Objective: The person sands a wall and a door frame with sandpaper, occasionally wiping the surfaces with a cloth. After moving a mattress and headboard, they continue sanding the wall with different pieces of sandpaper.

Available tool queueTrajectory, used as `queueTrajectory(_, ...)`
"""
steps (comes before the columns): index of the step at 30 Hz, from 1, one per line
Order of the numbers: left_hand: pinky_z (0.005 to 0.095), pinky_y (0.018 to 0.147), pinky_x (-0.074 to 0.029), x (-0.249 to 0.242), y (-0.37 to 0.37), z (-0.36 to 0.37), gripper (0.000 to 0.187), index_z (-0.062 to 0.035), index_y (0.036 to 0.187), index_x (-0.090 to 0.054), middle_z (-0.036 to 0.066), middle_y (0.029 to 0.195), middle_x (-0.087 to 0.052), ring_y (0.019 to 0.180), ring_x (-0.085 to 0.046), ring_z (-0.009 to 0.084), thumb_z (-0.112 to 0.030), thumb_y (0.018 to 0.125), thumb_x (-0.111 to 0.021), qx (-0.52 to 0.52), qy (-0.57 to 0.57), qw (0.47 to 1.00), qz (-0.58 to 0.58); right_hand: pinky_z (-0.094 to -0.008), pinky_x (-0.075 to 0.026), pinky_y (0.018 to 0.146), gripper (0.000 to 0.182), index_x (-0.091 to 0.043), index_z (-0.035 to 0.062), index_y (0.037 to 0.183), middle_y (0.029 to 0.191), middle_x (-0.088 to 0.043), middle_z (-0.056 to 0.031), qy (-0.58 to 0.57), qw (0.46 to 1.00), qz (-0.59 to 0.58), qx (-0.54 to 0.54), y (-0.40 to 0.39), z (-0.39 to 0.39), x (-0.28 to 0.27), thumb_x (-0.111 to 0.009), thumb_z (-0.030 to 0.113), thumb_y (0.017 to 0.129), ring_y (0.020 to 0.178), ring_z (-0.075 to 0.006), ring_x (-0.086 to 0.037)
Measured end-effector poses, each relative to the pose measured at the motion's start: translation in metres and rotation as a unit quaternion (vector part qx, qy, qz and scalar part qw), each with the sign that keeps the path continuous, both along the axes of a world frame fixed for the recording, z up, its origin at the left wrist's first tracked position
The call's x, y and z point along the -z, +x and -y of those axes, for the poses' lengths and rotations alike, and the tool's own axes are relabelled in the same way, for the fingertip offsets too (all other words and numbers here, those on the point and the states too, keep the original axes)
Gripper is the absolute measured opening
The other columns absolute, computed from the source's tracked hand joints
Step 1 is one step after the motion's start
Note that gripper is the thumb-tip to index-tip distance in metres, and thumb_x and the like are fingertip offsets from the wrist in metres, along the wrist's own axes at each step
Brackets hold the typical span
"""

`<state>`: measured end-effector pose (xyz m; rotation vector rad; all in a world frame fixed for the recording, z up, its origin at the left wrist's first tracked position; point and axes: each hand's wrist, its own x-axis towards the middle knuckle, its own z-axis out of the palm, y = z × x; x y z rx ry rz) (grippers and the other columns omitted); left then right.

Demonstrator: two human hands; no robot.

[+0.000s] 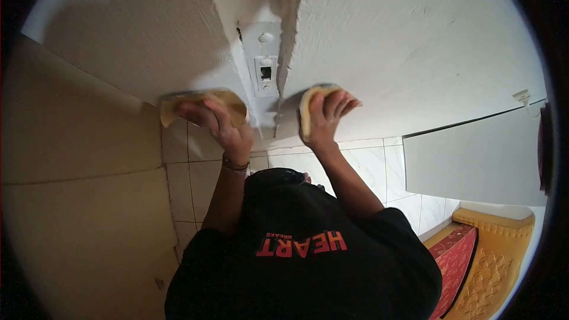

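White wall [415,41] fills the far side of the scene, split down the middle by a recessed strip that holds a white plate [266,87] with a dark slot. Pale floor tiles [367,169] show below it, a dull yellow-brown surface [77,136] stands on the left, and a grey-white panel [474,157] on the right. At the near right is a yellow padded seat [489,272] with a red patterned cloth [451,261].

The left hand [230,127], with a bracelet [235,166] at its wrist, is bent round a curved tan sheet [238,106] just left of the strip. The right hand [326,117] has its fingers closed round another tan sheet [306,118], just right of the strip. Both sheets are at the wall's lower part; whether they press flat on it I cannot tell. A black shirt [302,284] with red lettering fills the near middle.
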<state>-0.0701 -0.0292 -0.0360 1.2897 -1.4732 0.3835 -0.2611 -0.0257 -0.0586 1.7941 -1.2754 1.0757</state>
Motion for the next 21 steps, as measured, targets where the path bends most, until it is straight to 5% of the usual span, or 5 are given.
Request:
queueTrajectory(6,0.0417,0.102,-0.004,-0.018,0.035,0.003,0.068,-0.0025,0.133,-0.009,0.025,0.135,0.005,0.128,0.003,0.0319,-0.031,0.082,-0.045,0.209,0.075,0.862,-0.455,-0.0350,-0.017,0.100,0.054,-0.005,-0.0068,0.129,0.137,-0.006,-0.0209,0.046,0.817,0.551,-0.164,-0.064,-0.001,-0.063,-0.036,0.010,0.088,0.127,-0.0229,-0.011)
queueTrajectory(8,0.0411,0.102,-0.006,-0.022,0.031,0.017,0.065,-0.0010,0.132,-0.011,0.026,0.135,0.002,0.128,-0.001,0.0313,-0.033,0.084,-0.041,0.128,-0.014,0.941,-0.314,-0.0359,-0.015,0.101,0.053,-0.007,-0.0071,0.129,0.136,-0.006,-0.0222,-0.112,0.979,-0.087,0.145,-0.071,0.010,-0.064,-0.036,0.012,0.088,0.127,-0.0255,-0.011)
queueTrajectory(10,0.0408,0.102,-0.007,-0.026,0.002,0.011,0.066,-0.0002,0.132,-0.010,0.026,0.135,-0.001,0.127,-0.005,0.0312,-0.036,0.084,-0.039,0.045,-0.037,0.985,-0.160,-0.0601,0.002,0.095,0.058,-0.018,0.0025,0.130,0.134,-0.002,-0.0282,-0.098,0.974,0.200,0.049,-0.027,0.013,-0.086,-0.036,0.028,0.081,0.124,-0.0452,0.001)
queueTrajectory(15,0.0400,0.094,-0.027,0.007,0.013,0.001,0.058,0.0069,0.127,-0.015,0.027,0.127,-0.025,0.113,-0.033,0.0329,-0.032,0.089,-0.035,-0.139,0.024,0.987,0.079,-0.0583,0.007,0.095,0.064,-0.013,0.0043,0.131,0.135,0.007,-0.0266,0.030,0.991,0.116,0.066,-0.062,-0.002,0.014,-0.046,0.019,0.077,0.125,-0.0407,0.009)
queueTrajectory(21,0.0409,0.096,-0.024,-0.066,0.011,0.011,0.057,0.0095,0.126,-0.015,0.027,0.127,-0.025,0.115,-0.032,0.0326,-0.030,0.090,-0.034,0.061,-0.036,0.935,-0.348,-0.0453,0.006,0.101,0.066,0.011,-0.0051,0.128,0.135,0.014,-0.0226,-0.031,0.843,0.517,-0.147,-0.055,0.008,-0.071,-0.033,0.026,0.088,0.126,-0.0319,0.011)
